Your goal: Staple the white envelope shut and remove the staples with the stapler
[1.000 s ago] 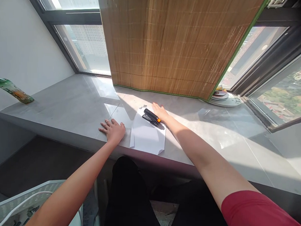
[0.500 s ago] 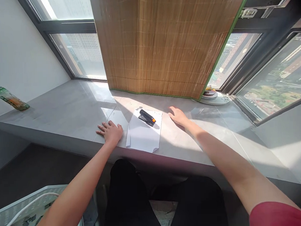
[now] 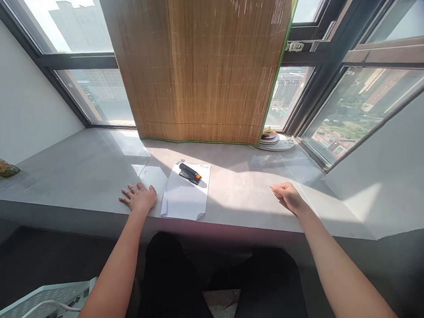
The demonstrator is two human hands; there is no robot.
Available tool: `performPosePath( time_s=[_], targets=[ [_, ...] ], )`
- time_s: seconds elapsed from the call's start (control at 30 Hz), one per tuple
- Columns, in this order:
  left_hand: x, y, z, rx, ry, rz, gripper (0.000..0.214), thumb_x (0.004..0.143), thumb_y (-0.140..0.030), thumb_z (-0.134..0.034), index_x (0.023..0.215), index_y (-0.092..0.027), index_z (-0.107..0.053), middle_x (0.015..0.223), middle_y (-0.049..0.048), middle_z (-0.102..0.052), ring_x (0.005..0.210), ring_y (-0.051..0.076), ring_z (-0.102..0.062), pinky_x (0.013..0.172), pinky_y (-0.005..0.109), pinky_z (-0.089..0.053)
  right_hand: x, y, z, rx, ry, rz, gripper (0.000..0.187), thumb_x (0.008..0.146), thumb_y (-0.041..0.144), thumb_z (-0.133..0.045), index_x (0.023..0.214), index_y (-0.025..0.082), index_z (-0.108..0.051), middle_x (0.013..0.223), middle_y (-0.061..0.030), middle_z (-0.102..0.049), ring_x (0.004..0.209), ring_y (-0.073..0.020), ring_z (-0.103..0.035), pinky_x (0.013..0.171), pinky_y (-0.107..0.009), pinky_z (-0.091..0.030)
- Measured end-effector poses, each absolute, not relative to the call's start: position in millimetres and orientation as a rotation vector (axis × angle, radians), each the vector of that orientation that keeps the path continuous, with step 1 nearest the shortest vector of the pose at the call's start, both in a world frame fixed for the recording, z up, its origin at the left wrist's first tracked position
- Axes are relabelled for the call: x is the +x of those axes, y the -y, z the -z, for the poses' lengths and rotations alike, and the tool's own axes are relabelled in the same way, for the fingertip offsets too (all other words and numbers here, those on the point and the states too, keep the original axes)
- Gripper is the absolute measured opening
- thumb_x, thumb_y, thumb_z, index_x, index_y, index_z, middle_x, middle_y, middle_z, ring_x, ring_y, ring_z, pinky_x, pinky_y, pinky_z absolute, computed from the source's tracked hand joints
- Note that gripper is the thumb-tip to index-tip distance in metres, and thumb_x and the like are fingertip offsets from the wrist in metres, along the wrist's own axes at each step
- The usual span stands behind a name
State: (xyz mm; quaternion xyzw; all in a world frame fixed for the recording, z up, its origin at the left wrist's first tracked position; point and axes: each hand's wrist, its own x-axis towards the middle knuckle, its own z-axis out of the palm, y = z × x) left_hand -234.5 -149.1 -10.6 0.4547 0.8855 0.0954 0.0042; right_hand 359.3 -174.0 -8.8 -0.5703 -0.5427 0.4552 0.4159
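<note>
My left hand lies flat on the pale stone sill, fingers spread, just left of the paper. White sheets of paper rest near the sill's front edge, with curled lower corners. On their upper part lies a black stapler with an orange patch at one end; neither hand touches it. Well to the right of the paper, my right hand is held at the sill with its fingers curled together. Whether anything small is between those fingertips is hidden.
A bamboo blind hangs down to the back of the sill. Stacked plates stand in the back right corner by the window. At the far left lies a bottle. A white perforated basket sits low at the left.
My right hand has moved away from the paper to the right and its fingers have curled in. My left hand keeps its place beside the paper. The view has turned up and right.
</note>
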Motion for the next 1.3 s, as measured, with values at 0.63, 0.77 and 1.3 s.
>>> performPosePath(
  time_s=[0.63, 0.77, 1.3],
  targets=[
    [-232.4, 157.5, 0.5, 1.446, -2.808, -0.273, 0.075, 0.106, -0.048, -0.033, 0.159, 0.001, -0.051, 0.175, 0.0380, -0.032, 0.165, 0.055, -0.028, 0.131, 0.072, -0.023, 299.0, 191.2, 14.2, -2.072, 2.085, -0.013, 0.042, 0.104, 0.029, -0.052, 0.068, 0.020, -0.071, 0.069, -0.0057, -0.062, 0.065, -0.0181, -0.052, 0.068, -0.031, -0.029],
    [-230.6, 160.9, -3.9, 1.447, -2.790, -0.262, 0.076, 0.106, -0.048, -0.032, 0.161, 0.002, -0.049, 0.176, 0.0381, -0.030, 0.165, 0.055, -0.027, 0.131, 0.071, -0.023, 297.0, 196.3, 15.1, -2.106, 2.048, 0.018, 0.045, 0.108, 0.028, -0.047, 0.076, 0.019, -0.077, 0.082, -0.0117, -0.072, 0.077, -0.0225, -0.063, 0.070, -0.032, -0.034],
    [-229.4, 161.3, -2.3, 1.453, -2.807, -0.308, 0.075, 0.103, -0.047, -0.037, 0.159, 0.001, -0.052, 0.175, 0.0377, -0.034, 0.165, 0.054, -0.031, 0.131, 0.069, -0.025, 298.4, 195.6, 17.4, -2.081, 2.027, 0.013, 0.038, 0.104, 0.018, -0.049, 0.072, 0.020, -0.070, 0.075, -0.0086, -0.065, 0.077, -0.0229, -0.062, 0.070, -0.033, -0.033]
  ],
)
